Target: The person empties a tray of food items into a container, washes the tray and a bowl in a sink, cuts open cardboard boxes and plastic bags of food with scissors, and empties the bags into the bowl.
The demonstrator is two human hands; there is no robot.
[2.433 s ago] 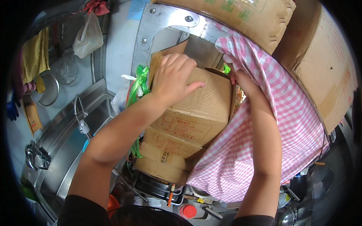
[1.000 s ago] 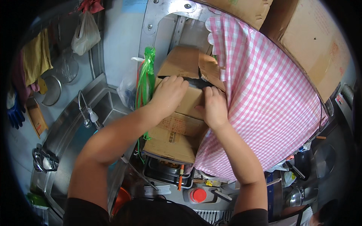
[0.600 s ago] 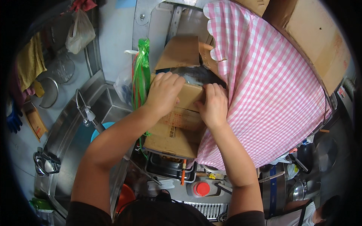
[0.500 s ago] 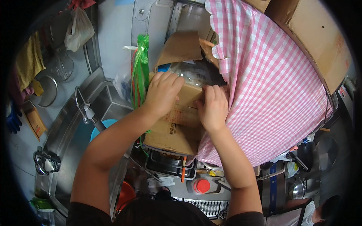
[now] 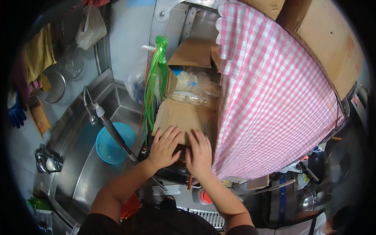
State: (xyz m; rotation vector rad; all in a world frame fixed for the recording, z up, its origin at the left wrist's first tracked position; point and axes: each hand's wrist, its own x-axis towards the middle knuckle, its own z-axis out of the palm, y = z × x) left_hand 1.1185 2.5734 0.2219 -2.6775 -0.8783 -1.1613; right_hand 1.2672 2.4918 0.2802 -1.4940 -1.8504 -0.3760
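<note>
An opened cardboard box [image 5: 213,117] stands in front of me, its near flap [image 5: 184,113] folded down toward me. Both my hands touch that flap near its lower edge: my left hand [image 5: 165,149] on its left part, my right hand [image 5: 199,154] close beside it. Their fingers are stretched out, resting on the cardboard, with the thumbs apart. Inside the box lie clear plastic bags [image 5: 194,84] with pale contents that I cannot make out. A brown far flap [image 5: 191,53] stands raised behind them.
A pink checked cloth [image 5: 266,94] hangs against the box's right side. Green plastic strips [image 5: 156,74] dangle at its left. Farther left, a steel sink [image 5: 88,172] holds a blue basin [image 5: 113,150] under a faucet hose [image 5: 117,137]. A red-lidded container [image 5: 205,197] stands below the box.
The near flap has swung down toward me, uncovering the plastic bags. My hands have moved nearer with it, from gripping the box's top to lying on the flap.
</note>
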